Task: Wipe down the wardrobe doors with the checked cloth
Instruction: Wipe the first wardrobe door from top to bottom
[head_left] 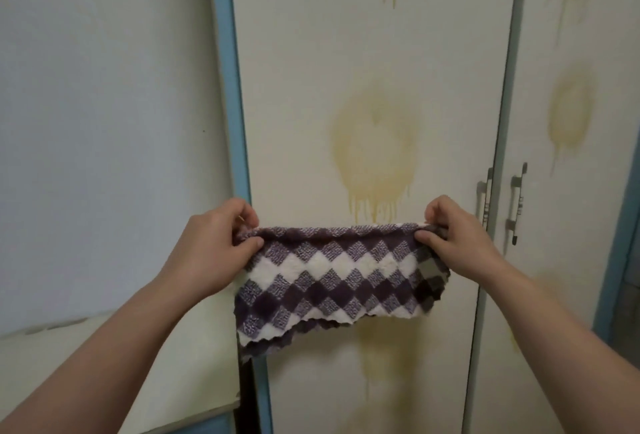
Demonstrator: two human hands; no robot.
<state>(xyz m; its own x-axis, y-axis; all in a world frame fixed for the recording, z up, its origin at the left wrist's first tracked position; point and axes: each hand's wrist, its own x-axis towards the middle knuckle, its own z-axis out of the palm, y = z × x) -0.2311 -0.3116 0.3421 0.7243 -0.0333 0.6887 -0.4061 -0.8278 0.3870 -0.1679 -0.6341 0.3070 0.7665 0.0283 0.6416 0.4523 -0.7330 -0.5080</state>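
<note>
Left grip (214, 246) and right grip (460, 239) are pinching the top corners of the purple-and-white checked cloth (332, 281), holding it stretched and hanging doubled in front of the left wardrobe door (374, 53). A yellow stain (374, 149) with drip runs is showing just above the cloth. The right wardrobe door (588, 226) is showing similar stains. Two metal handles (485, 198) are flanking the door gap.

Lower left: cream surface (194, 364), blue front edge (211, 425).
</note>
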